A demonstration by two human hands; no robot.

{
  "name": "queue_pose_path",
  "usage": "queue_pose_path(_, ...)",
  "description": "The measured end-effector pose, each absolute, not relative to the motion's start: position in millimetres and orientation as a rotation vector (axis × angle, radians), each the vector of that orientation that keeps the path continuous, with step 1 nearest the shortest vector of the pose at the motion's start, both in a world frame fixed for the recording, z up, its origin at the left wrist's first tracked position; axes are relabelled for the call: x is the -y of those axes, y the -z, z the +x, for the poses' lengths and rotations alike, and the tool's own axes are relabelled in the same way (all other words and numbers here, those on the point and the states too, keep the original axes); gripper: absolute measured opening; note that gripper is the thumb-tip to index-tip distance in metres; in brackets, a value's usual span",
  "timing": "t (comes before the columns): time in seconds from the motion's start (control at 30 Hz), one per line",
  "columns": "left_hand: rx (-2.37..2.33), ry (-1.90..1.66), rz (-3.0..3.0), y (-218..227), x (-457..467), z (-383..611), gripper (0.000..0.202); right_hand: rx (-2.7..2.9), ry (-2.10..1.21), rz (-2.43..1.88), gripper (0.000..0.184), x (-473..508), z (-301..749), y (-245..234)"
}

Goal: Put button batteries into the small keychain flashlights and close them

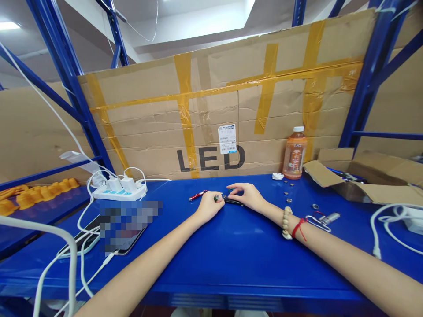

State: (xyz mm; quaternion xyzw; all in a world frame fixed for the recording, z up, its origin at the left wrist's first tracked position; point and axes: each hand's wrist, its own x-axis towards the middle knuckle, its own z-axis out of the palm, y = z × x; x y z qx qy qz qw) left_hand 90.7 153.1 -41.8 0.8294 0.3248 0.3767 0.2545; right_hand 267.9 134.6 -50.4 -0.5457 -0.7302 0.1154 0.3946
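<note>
My left hand (209, 206) rests on the blue table (231, 251), its fingers curled round a small dark cylindrical part (217, 198) with a green end. My right hand (247, 195) lies just beside it, fingers bent and pinching a slim black pen-like object (233, 201) that lies on the table between the two hands. A bead bracelet (287, 222) and a red string (298, 227) circle my right wrist. A red pen (197, 196) lies just left of my left hand.
A power strip (119, 191) with white chargers and cables sits at the left, with a phone (124, 244) in front of it. An orange drink bottle (294, 153), small round metal parts (288, 193), a key ring (320, 220) and an open cardboard box (363, 178) are at the right. A taped cardboard wall (218, 114) stands behind.
</note>
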Motion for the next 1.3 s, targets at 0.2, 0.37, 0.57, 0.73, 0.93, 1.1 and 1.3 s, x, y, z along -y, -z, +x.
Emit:
queue_pose_path(0.2,-0.883,-1.025,2.247,42.0,-152.9,91.2,0.023,1.819,-0.336,-1.381,0.037,-136.0,269.3,51.5)
queue_pose_path(0.37,-0.879,-1.022,2.244,43.1,-154.2,91.1,0.023,1.816,-0.332,-1.378,0.042,-134.5,267.3,49.8)
queue_pose_path(0.57,-0.878,-1.019,2.25,44.1,-155.5,91.5,0.024,1.827,-0.335,-1.41,0.039,-133.0,263.8,49.1)
queue_pose_path(0.73,-0.876,-1.014,2.256,44.3,-155.6,91.4,0.025,1.848,-0.316,-1.416,0.034,-132.1,263.6,49.3)
queue_pose_path(0.93,-0.875,-1.014,2.267,45.1,-156.5,91.2,0.025,1.855,-0.222,-1.44,0.035,-132.3,265.0,49.5)
queue_pose_path(1.1,-0.871,-1.012,2.276,45.0,-156.5,91.0,0.025,1.857,-0.196,-1.438,0.039,-133.7,265.4,52.0)
queue_pose_path(1.3,-0.876,-1.017,2.274,45.3,-156.8,91.4,0.025,1.862,-0.143,-1.471,0.036,-130.6,262.8,50.0)
